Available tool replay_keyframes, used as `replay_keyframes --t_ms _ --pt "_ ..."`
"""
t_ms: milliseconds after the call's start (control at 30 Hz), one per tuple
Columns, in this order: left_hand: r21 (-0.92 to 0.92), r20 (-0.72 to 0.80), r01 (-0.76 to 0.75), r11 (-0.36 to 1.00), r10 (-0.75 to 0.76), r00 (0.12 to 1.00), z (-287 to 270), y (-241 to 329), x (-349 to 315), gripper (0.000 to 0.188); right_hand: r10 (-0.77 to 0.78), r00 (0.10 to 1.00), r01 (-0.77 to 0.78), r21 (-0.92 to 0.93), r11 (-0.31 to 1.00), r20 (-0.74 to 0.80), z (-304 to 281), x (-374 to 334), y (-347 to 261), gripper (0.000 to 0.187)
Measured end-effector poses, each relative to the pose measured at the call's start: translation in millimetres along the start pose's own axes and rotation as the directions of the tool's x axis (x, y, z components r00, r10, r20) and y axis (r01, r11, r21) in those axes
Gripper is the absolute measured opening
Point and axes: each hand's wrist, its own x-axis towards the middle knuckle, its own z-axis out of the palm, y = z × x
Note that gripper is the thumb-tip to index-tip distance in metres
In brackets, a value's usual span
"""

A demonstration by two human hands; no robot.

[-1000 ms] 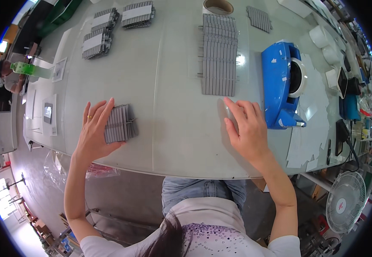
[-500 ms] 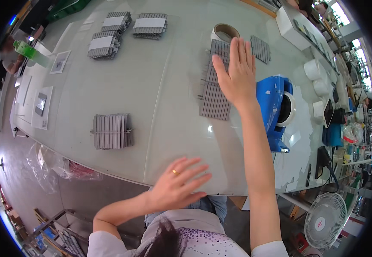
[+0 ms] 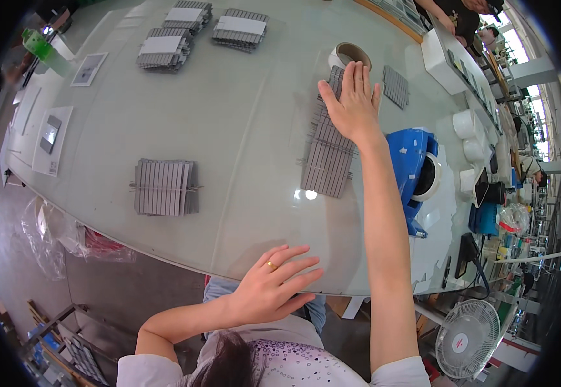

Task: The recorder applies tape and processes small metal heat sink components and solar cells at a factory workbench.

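Note:
My right hand (image 3: 353,108) lies flat, fingers stretched and thumb apart, over the far part of a long row of grey slatted pieces (image 3: 326,161). Thin wire-like ends stick out along the row's sides. Part of the row is hidden under the palm. Low over the table's near edge, my left hand (image 3: 275,284) has its fingers spread and wears a gold-coloured ring; it holds nothing. A separate stack of grey slatted pieces (image 3: 164,187), with a thin band or wire across it, sits farther left on the table.
Right of the row stands a blue tape dispenser (image 3: 409,161). A tape roll (image 3: 351,57) and a small grey slatted piece (image 3: 396,87) lie beyond. Paper-banded grey stacks (image 3: 240,29) sit at the far left. A fan (image 3: 468,338) stands lower right; another person (image 3: 464,19) is far right.
The whole view has turned slightly. My right hand stays over the row, whose near end now appears lower and more slanted. My left hand remains spread near the table edge.

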Motion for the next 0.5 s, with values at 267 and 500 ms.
replay_keyframes --t_ms 267,500 --pt "0.016 -0.009 -0.004 1.0 0.004 1.0 1 -3 9 0.046 -0.109 0.942 0.115 0.001 0.993 -0.316 -4 -62 -4 0.078" --pt "0.019 -0.267 0.241 0.97 -0.228 0.936 -24 -44 38 0.022 0.088 0.964 0.064 0.542 0.838 -0.25 -25 -176 17 0.018"
